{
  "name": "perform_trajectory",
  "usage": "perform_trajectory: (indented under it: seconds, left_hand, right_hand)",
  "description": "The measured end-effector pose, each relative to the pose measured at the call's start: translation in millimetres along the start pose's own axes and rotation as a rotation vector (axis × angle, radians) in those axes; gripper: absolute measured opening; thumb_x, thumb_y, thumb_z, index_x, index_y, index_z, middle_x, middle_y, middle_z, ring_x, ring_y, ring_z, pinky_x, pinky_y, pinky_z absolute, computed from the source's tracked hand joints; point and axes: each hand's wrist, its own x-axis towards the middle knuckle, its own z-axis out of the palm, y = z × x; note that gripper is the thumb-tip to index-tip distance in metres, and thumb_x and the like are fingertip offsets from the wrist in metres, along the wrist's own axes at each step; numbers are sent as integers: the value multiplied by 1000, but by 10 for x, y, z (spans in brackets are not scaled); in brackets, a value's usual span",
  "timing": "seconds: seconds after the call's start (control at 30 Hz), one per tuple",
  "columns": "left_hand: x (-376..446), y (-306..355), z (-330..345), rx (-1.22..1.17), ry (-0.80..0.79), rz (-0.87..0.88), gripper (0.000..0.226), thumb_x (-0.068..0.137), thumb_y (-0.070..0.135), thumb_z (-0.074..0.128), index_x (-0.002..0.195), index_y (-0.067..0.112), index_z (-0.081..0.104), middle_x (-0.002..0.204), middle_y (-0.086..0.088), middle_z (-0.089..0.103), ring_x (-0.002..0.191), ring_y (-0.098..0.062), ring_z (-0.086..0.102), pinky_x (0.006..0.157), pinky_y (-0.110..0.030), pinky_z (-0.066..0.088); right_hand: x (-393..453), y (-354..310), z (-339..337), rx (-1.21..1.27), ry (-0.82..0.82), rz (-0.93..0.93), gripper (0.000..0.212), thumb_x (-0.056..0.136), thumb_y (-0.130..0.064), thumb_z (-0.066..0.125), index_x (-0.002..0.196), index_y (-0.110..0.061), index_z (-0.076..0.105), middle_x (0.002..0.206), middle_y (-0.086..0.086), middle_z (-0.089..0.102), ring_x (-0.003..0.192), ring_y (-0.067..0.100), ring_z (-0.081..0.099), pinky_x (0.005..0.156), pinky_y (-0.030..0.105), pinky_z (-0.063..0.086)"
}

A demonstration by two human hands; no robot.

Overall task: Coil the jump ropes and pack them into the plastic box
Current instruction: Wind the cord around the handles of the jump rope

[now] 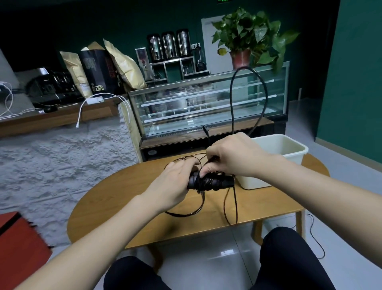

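Head view — left hand [174,184] grips black jump-rope handles [210,182], cord-wrapped; right hand [233,155] pinches cord at their 12 o'clock; plastic box [289,149] at 2 o'clock.

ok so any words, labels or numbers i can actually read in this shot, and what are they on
None can be read.
Green lit sign at the top edge: cut off, unreadable.
Black bag on the counter: pale print and a logo, too blurred to read.
Kraft bag beside it: white label, too small to read.
Plastic box, jump rope handles: no text visible.
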Motion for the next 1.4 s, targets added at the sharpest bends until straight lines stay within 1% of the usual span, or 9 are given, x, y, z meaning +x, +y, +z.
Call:
perform_trajectory:
  seconds: [0.2, 0.3, 0.43, 0.53, 0.63, 0.73, 1.0, 1.23, 1.4]
  left_hand:
    - [-270, 354, -181, -294, -64, 191, 89, 89, 10, 69, 151, 27, 7, 118, -8, 66, 102, -8, 55, 90, -20, 44]
    - [-335, 491, -285, -378, 21, 248, 77, 88, 8, 70, 151, 24, 27, 121, 2, 62, 100, -2, 54, 91, -14, 42]
    - [-335, 554, -365, -432, 239, 188, 64, 82, -1, 79, 140, 9, 56, 135, 5, 63, 123, -10, 61, 103, -27, 48]
    - [-274, 582, -442, -420, 380, 102, 61, 79, -1, 81, 135, 9, 61, 133, 4, 65, 126, -6, 58, 107, -25, 45]
    - [-219, 631, -481, -414, 435, 34, 53, 81, 1, 80, 131, 10, 64, 133, 3, 62, 129, -3, 53, 106, -23, 45]
    - [-153, 715, -510, -527, 424, -82, 50, 82, 3, 78, 127, 20, 65, 115, 14, 70, 106, -3, 66, 87, -29, 56]
    - [53, 321, -702, -598, 583, -417, 34, 83, 15, 81, 113, 24, 68, 93, 13, 75, 88, -17, 67, 84, -36, 54]
    - [-32, 251, -396, -248, 298, -364, 52, 85, -2, 70, 131, 17, 56, 119, 8, 63, 107, -2, 54, 88, -1, 31]
    - [-48, 405, -247, -234, 182, -358, 54, 86, -2, 66, 133, 17, 48, 120, 3, 57, 113, -15, 53, 88, -15, 31]
  right_hand:
    - [-72, -58, -66, 457, -152, 160, 66, 53, -83, 69, 64, -18, 61, 59, 3, 61, 63, 18, 54, 60, 33, 44]
    - [-135, -113, -78, 737, -188, 216, 31, 74, -40, 80, 66, -15, 65, 65, 9, 60, 61, 10, 47, 59, 31, 41]
    - [-221, -199, -93, 945, -192, 277, 13, 81, -33, 69, 79, -21, 73, 73, 11, 66, 69, 17, 63, 63, 27, 46]
    - [-420, -209, -78, 878, -288, 417, 15, 94, 3, 55, 91, 7, 69, 71, 14, 58, 72, 15, 62, 60, 20, 36]
    - [-530, -247, 64, 785, -288, 573, 19, 97, -14, 52, 80, -16, 61, 78, -7, 57, 70, 9, 50, 68, 12, 47]
    - [-472, -395, 67, 927, -176, 592, 34, 98, -21, 47, 64, -18, 46, 53, -8, 44, 48, 5, 38, 47, 18, 34]
    - [-758, -637, 67, 918, -219, 443, 26, 105, -36, 42, 92, -28, 62, 59, -11, 44, 54, 2, 41, 55, 21, 35]
    - [-687, -893, -303, 565, -207, 259, 34, 104, -47, 36, 83, -26, 52, 58, -7, 45, 58, 13, 48, 59, 34, 44]
    - [-640, -972, -480, 278, -206, 177, 39, 102, -52, 21, 85, -26, 45, 61, -7, 43, 60, 23, 51, 60, 42, 47]
